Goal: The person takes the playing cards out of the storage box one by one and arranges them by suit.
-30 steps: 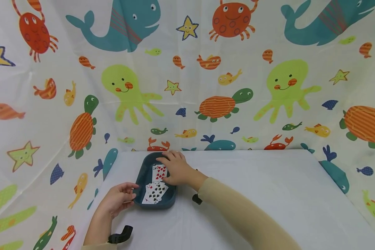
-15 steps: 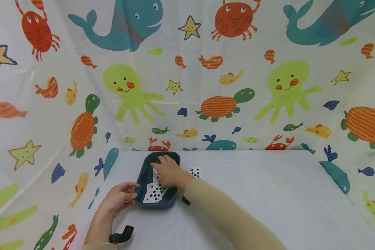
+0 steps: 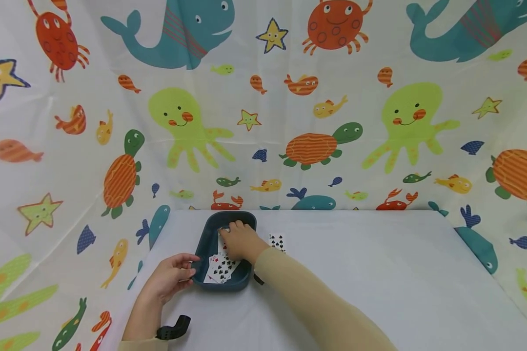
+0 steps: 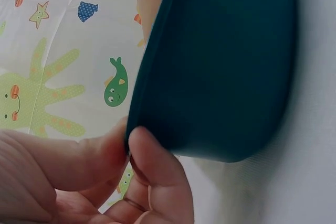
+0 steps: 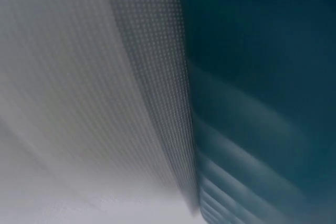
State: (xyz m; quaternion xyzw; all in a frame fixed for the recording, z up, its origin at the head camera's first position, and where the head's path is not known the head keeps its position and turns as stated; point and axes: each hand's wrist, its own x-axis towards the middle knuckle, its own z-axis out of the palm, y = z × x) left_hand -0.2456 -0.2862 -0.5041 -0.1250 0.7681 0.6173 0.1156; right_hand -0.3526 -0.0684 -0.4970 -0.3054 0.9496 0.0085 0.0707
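Note:
My left hand (image 3: 171,278) pinches the left rim of a dark teal tray (image 3: 223,287), thumb on one side and fingers on the other, as the left wrist view shows close up. Inside the tray, at its near end, several playing cards (image 3: 219,269) overlap face up, spades on top. Farther back lies another card (image 3: 221,247), mostly covered by my right hand (image 3: 241,242). The fingertips of that hand reach down to this card's far left edge, with the thumb hidden. Only the tray's outer wall (image 5: 252,108) and the cloth fill the right wrist view.
A spade card (image 3: 277,241) lies face up on the white table (image 3: 369,273), just right of the tray and partly behind the right sleeve (image 3: 298,287). A curtain printed with sea animals (image 3: 312,148) stands along the table's back and left.
My right hand has moved left and down over the card in the tray, its fingers bending toward the card. The spade card on the table has come out from behind the arm. My left hand stays put.

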